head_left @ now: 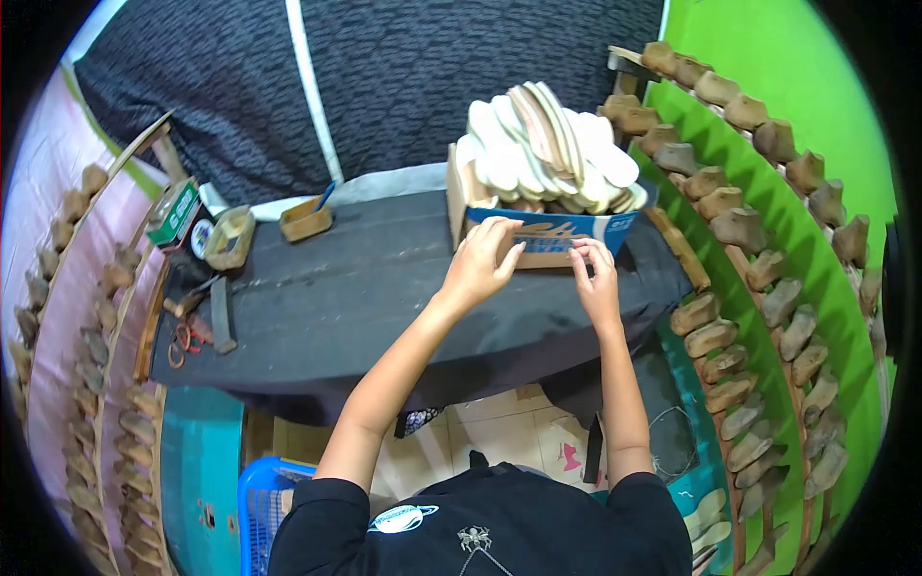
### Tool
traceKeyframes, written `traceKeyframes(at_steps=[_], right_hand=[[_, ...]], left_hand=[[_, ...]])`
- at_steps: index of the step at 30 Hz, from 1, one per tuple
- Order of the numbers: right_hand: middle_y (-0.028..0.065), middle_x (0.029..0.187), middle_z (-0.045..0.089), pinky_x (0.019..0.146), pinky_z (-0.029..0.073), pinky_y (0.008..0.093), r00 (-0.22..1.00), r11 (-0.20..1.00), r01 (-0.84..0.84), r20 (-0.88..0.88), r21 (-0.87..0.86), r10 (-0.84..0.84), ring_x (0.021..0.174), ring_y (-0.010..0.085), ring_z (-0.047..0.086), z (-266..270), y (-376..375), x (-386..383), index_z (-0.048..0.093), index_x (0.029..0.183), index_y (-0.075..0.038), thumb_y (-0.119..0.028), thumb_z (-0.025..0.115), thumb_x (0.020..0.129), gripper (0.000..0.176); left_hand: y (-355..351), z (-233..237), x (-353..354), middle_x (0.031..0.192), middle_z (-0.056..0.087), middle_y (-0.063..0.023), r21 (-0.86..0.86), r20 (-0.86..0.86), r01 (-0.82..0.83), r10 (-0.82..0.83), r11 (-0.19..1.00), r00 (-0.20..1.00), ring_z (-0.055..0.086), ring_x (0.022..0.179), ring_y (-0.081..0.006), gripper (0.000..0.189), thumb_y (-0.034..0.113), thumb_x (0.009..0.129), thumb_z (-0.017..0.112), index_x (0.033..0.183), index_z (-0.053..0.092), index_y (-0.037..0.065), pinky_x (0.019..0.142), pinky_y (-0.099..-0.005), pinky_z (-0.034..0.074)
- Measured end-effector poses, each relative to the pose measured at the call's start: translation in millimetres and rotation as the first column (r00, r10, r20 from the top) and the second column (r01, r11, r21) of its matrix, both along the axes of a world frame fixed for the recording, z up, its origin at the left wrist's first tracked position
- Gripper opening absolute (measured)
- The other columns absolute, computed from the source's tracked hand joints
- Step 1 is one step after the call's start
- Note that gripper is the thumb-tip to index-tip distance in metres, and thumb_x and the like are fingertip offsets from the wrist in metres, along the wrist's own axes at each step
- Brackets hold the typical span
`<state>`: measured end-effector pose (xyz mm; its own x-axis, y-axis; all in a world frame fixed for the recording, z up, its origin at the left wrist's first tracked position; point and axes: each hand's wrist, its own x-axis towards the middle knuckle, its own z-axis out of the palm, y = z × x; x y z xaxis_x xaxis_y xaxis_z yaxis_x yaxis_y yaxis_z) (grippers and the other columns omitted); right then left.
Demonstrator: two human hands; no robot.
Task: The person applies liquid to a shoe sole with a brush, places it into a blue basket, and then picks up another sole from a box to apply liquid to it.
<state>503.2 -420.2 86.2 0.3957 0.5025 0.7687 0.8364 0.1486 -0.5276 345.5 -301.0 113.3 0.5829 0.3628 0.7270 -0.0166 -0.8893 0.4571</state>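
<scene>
A cardboard box [619, 228] with a blue printed front stands at the right end of the dark-covered table. Pale shoe insoles [605, 158] are heaped above its rim, some stacked on edge in the middle. My left hand [483, 257] is at the lower left of the box front, thumb and fingers apart with nothing between them. My right hand [595, 274] is in front of the box's right half, fingers loosely bent and spread, also holding nothing. Both hands overlap the printed front in this view.
Wooden shoe lasts [740, 228] line racks on both sides. On the table's left are a small tub [229, 238], a tray [306, 220] with a blue-handled tool, a sharpening stone [223, 315], and scissors [180, 344]. A blue plastic basket [264, 509] stands below.
</scene>
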Motion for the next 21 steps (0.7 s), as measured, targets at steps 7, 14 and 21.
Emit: traceKeyframes(at_steps=[7,14,21], right_hand=[[0.0075,0.077,0.055,0.058,0.043,0.0234,0.94,0.998,-0.041,-0.336,0.044,0.053,0.065,0.0095,0.052,14,30,84,0.052,0.082,0.001,-0.018,0.053,0.081,0.019],[0.0099,0.078,0.05,0.061,0.043,0.0258,0.933,0.998,-0.054,-0.355,0.028,0.061,0.067,0.0148,0.049,16,84,125,0.042,0.097,0.003,-0.027,0.061,0.074,0.042],[0.0103,0.079,0.05,0.062,0.042,0.0273,0.942,0.998,-0.025,-0.336,-0.055,0.006,0.069,0.0164,0.049,23,102,131,0.038,0.103,0.003,-0.035,0.065,0.069,0.058]], left_hand=[[13,27,85,0.093,0.054,-0.0125,-0.161,0.064,0.094,-0.085,0.982,0.994,0.052,0.084,-0.0272,0.036,0.012,0.074,0.053,0.108,0.045,0.001,0.073,-0.033,0.042],[34,32,118,0.09,0.055,-0.0162,-0.207,0.111,0.093,-0.071,0.974,0.991,0.054,0.077,-0.0264,0.044,0.011,0.074,0.052,0.115,0.036,0.001,0.069,-0.0338,0.043],[37,28,122,0.093,0.054,-0.0151,-0.337,0.101,0.142,-0.115,0.931,0.988,0.054,0.074,-0.0181,0.049,0.007,0.075,0.051,0.119,0.031,0.003,0.06,-0.0282,0.045]])
